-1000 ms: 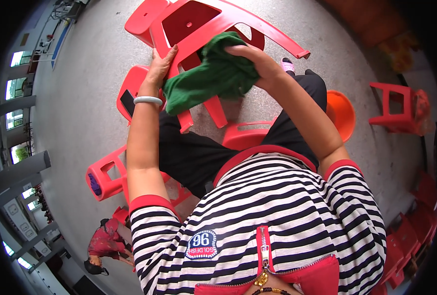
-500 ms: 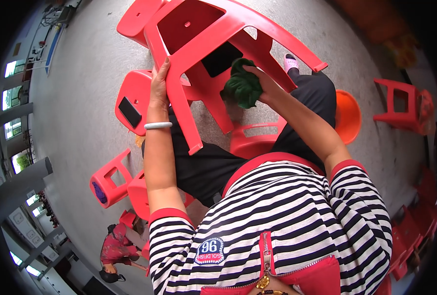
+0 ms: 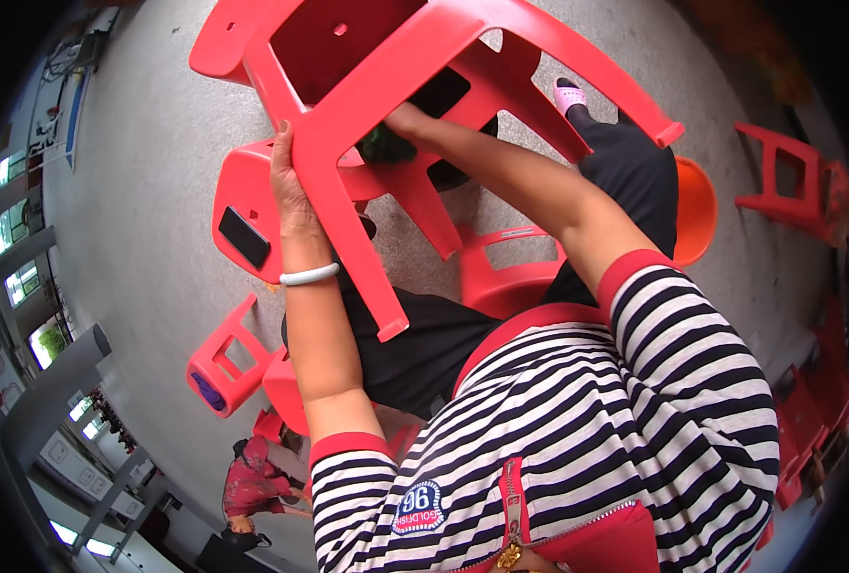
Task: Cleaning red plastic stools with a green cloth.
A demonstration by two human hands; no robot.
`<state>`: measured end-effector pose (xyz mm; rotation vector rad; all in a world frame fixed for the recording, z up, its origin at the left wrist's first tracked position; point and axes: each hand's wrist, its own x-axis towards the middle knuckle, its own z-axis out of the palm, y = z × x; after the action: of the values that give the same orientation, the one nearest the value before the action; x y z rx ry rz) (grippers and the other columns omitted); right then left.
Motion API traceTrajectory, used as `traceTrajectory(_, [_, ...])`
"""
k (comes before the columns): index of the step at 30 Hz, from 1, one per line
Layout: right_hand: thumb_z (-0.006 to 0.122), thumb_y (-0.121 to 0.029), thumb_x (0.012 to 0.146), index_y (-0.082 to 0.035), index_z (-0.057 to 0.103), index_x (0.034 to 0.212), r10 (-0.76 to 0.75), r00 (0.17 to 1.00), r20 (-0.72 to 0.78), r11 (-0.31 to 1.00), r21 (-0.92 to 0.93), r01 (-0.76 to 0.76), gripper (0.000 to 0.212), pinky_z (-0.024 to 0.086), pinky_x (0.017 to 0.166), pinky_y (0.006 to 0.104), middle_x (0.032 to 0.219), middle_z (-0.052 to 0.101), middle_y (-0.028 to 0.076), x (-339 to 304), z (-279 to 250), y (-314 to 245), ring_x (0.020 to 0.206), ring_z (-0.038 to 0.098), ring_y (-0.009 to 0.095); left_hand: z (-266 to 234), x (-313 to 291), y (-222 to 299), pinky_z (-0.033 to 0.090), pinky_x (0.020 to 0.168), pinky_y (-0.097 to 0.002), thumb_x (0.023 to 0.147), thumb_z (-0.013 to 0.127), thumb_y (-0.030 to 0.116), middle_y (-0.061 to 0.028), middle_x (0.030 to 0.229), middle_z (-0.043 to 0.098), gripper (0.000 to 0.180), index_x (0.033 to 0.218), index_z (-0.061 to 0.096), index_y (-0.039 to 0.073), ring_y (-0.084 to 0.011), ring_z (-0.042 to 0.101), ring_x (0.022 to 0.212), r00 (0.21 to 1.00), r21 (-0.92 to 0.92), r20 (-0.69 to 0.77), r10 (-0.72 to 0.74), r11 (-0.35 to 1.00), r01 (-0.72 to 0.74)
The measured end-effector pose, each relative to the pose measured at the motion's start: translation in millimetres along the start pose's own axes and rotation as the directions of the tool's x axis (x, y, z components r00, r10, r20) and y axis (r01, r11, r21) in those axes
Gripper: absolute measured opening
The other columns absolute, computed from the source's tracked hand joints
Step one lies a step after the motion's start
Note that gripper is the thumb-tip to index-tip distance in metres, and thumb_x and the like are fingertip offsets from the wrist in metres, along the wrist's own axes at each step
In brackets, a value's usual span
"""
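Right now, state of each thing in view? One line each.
Large red stool: tipped, legs toward the wearer
Left hand: against its edge, grip partly hidden
Green cloth: bunched, mostly hidden
Right hand: closed on the cloth
Phone: lying on another red stool, dark side up
Orange container: partly hidden, contents unclear
Purple item: lying on a small red stool
Shirt zip: partly open

Cloth (image 3: 386, 145) between held stool's legs (image 3: 350, 239); phone (image 3: 244, 237) on other stool (image 3: 241, 181), left; bucket (image 3: 697, 212) right.

A blue and white badge (image 3: 419, 507) sits on the striped shirt (image 3: 577, 411). It has a big number and a small red word.
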<state>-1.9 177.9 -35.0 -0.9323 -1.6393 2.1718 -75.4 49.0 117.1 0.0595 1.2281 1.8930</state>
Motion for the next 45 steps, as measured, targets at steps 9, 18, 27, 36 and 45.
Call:
traceTrajectory(9, [0.073,-0.031,0.079,-0.017,0.056,0.132,-0.205,0.978,0.036,0.793,-0.579,0.188,0.058,0.046,0.104,0.0469,0.135,0.051,0.020,-56,11,89,0.118,0.056,0.042,-5,10,-6,0.054,0.058,-0.0298,0.097,0.063,0.039,-0.0063,0.075,0.065,0.032,0.100,0.061,0.008,-0.0185,0.061,0.057,0.991,0.090,-0.108,0.082,0.993,-0.072])
traceTrajectory(18, [0.064,-0.021,0.094,-0.003,0.053,0.138,-0.092,0.972,0.215,0.775,0.628,-0.066,0.050,0.042,0.106,0.0330,0.133,0.058,0.009,-106,51,-69,0.125,0.053,0.018,-6,-4,0,0.053,0.087,-0.0373,0.101,0.054,0.044,-0.0088,0.097,0.068,0.037,0.102,0.063,0.008,-0.0230,0.065,0.093,1.000,0.070,-0.020,0.024,0.997,-0.022])
traceTrajectory(27, [0.062,-0.030,0.086,-0.023,0.055,0.138,0.009,0.993,-0.119,0.910,-0.410,-0.057,0.053,0.050,0.099,0.0493,0.133,0.048,0.029,-70,32,77,0.109,0.060,0.048,1,6,-8,0.055,0.090,-0.0375,0.097,0.055,0.052,-0.0112,0.104,0.067,0.049,0.109,0.062,0.005,-0.0240,0.066,0.097,0.996,0.209,0.081,0.036,0.977,-0.052])
traceTrajectory(36, [0.061,-0.032,0.087,-0.021,0.060,0.133,-0.379,0.922,-0.080,0.917,0.102,0.386,0.047,0.041,0.107,0.0442,0.129,0.050,0.025,-90,76,-48,0.118,0.053,0.042,-6,1,-6,0.055,0.090,-0.0409,0.094,0.053,0.057,-0.0118,0.104,0.067,0.056,0.108,0.062,0.004,-0.0261,0.066,0.099,0.997,0.268,-0.021,0.068,0.962,-0.060])
traceTrajectory(45, [0.057,-0.027,0.086,-0.022,0.054,0.135,-0.174,0.973,-0.149,0.958,-0.255,0.132,0.050,0.047,0.099,0.0542,0.129,0.047,0.028,-68,61,52,0.111,0.055,0.049,-1,9,-16,0.054,0.088,-0.0393,0.095,0.054,0.055,-0.0088,0.102,0.066,0.051,0.109,0.061,0.006,-0.0227,0.065,0.096,0.996,0.155,-0.088,0.025,0.988,-0.012])
